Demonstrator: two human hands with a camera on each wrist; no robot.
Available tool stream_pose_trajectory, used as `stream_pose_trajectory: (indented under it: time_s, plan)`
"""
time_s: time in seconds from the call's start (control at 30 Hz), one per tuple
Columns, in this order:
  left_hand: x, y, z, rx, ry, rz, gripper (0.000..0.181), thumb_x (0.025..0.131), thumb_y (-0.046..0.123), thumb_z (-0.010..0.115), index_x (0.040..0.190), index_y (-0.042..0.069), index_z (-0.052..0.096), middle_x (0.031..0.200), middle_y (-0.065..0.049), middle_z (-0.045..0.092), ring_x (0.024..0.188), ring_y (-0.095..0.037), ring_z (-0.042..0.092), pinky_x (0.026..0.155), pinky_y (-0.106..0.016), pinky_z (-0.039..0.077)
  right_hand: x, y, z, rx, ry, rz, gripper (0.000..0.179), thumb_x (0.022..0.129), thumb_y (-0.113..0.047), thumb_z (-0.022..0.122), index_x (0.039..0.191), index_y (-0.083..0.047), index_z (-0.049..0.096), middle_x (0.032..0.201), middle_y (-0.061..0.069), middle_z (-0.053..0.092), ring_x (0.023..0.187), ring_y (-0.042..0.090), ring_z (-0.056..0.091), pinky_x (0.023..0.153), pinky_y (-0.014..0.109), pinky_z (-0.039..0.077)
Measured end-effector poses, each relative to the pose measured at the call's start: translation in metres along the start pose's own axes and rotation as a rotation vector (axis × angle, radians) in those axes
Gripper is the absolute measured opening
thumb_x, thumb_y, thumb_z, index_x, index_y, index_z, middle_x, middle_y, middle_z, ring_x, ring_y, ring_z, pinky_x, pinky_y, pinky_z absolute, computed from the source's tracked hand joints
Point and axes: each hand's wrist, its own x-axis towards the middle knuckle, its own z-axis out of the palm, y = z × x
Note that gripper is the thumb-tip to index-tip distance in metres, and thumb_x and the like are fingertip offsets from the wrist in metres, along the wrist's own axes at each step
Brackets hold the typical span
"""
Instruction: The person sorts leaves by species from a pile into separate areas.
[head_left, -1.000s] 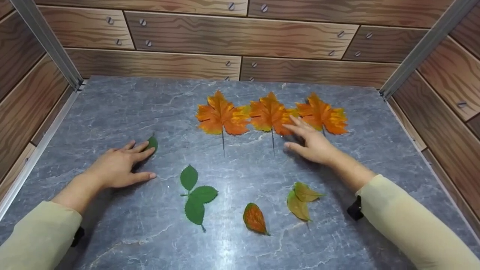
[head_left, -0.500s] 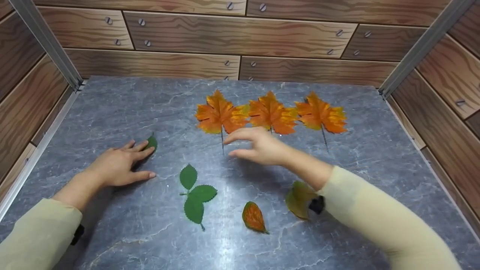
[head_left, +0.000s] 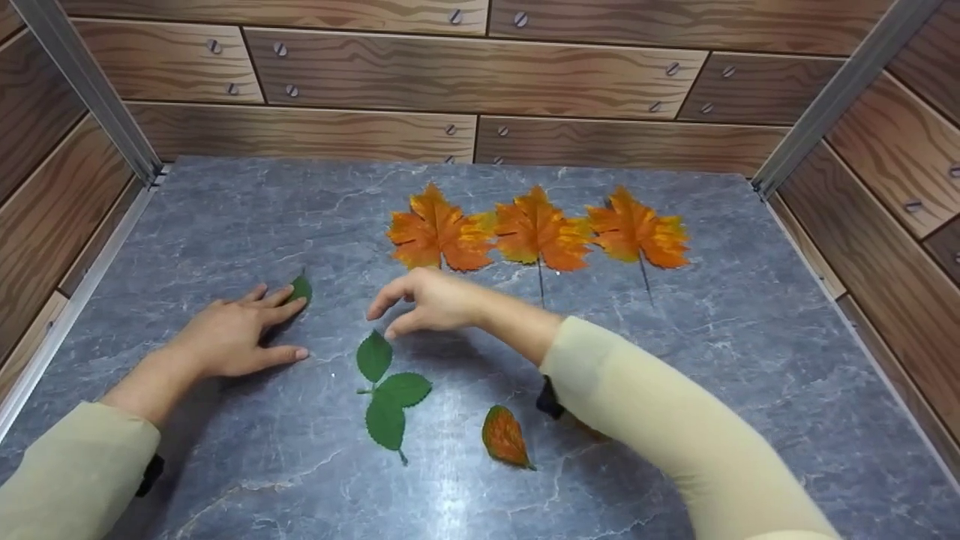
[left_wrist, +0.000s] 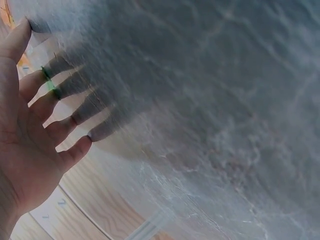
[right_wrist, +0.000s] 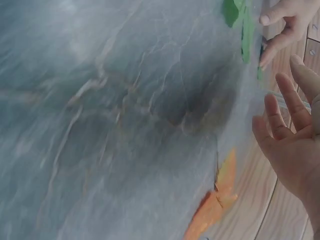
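My left hand (head_left: 229, 339) lies with its fingers stretched out, and its fingertips touch a small green leaf (head_left: 302, 288) on the left of the table. The left wrist view shows that palm (left_wrist: 25, 145) and the spread fingers meeting the tabletop. My right hand (head_left: 444, 300) hovers mid-table with fingers loosely bent and nothing between them. Thumb and index finger are just above the top leaf of a green three-leaf sprig (head_left: 385, 424). Behind it stand out three orange maple leaves (head_left: 436, 229) in a row, the left one's stem hidden by the hand.
A single red-orange leaf (head_left: 505, 436) with a green edge lies near the front. My right sleeve (head_left: 660, 405) covers nearly all of a yellow-green leaf pair. Wood-patterned walls (head_left: 360, 71) and metal posts (head_left: 829, 97) enclose the grey marbled table (head_left: 247, 217).
My right hand has moved left from the maple leaves to above the green sprig, its forearm now covering the yellow-green leaves. The left hand has stayed on the small green leaf.
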Motion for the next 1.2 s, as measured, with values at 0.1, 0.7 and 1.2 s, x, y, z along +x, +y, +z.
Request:
stream_pose_trajectory:
  time_s: [0.1, 0.7, 1.2]
  plan:
    - [0.0, 0.0, 0.0, -0.003, -0.003, -0.005, 0.094, 0.095, 0.079, 0.056, 0.164, 0.017, 0.044, 0.169, -0.018, 0.035, 0.15, -0.055, 0.033, 0.107, -0.084, 0.029, 0.01, 0.003, 0.008, 0.015, -0.02, -0.004, 0.034, 0.096, -0.01, 0.081, 0.13, -0.007, 0.076, 0.129, 0.005, 0.075, 0.126, 0.018, 0.065, 0.11, 0.039, 0.05]
    - [0.0, 0.001, -0.001, -0.002, 0.005, 0.001, 0.092, 0.095, 0.076, 0.059, 0.163, 0.015, 0.045, 0.168, -0.017, 0.037, 0.149, -0.055, 0.035, 0.106, -0.084, 0.032, 0.029, 0.006, 0.03, -0.22, -0.154, -0.069, 0.047, 0.095, -0.013, 0.083, 0.14, -0.012, 0.071, 0.134, 0.009, 0.067, 0.122, 0.02, 0.061, 0.105, 0.025, 0.045]
    - [-0.001, -0.001, 0.001, -0.005, 0.011, 0.0, 0.092, 0.095, 0.077, 0.058, 0.163, 0.016, 0.045, 0.168, -0.018, 0.037, 0.149, -0.055, 0.035, 0.107, -0.083, 0.031, 0.029, 0.001, 0.029, -0.291, -0.194, -0.054, 0.033, 0.099, -0.016, 0.078, 0.131, -0.011, 0.075, 0.116, 0.011, 0.068, 0.107, 0.02, 0.061, 0.092, 0.025, 0.048]
